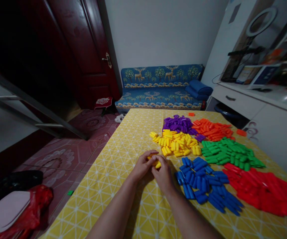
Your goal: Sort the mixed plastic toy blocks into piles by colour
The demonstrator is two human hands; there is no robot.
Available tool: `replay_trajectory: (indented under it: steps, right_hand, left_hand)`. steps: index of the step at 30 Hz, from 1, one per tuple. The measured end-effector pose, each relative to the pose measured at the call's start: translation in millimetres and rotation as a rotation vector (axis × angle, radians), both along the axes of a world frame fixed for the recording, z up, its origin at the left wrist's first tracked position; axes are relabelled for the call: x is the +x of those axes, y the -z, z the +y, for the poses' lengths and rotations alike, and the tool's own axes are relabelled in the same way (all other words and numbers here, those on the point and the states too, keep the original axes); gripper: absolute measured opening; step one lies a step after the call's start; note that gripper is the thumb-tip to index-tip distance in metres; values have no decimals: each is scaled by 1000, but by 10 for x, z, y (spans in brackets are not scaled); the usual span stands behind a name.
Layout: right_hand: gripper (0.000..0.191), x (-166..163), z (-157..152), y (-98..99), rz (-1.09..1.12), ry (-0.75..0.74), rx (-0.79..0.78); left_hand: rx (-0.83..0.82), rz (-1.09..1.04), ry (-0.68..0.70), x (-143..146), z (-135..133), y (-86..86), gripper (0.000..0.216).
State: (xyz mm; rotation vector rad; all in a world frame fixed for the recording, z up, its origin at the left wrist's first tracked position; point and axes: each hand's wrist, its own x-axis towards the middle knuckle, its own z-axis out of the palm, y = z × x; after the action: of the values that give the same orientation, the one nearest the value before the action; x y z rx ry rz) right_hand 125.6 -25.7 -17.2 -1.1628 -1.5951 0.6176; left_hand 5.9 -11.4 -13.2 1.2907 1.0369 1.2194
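Note:
My left hand (144, 162) and my right hand (162, 171) meet over the yellow table, fingers curled together. Between them is a small yellow plastic piece (157, 164), rounded like a short tube and partly covered by my fingers. Just beyond my hands lies a heap of similar yellow pieces (179, 143). Blue pieces (200, 179) are spread close to the right of my right hand. Whether the held item is one piece or more than one, I cannot tell.
Farther off on the patterned tablecloth (113, 169) are purple (177, 123), orange (213, 129), green (233, 152) and red piles (263, 189). A blue sofa (155, 88) stands behind the table, a white cabinet (270, 122) on the right. One green piece (70, 192) lies on the floor.

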Motion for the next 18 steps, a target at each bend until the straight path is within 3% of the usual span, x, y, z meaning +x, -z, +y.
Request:
replay_trajectory:
  steps: [13,18]
  right_hand:
    - [33,5,-12,-16,15,4,-31]
    - [32,21,-14,-16,69,38,-45]
  left_hand:
    - [-75,-117,-8,25,-24,-33,40]
    - [-58,-126,0,19,-22,-34,57]
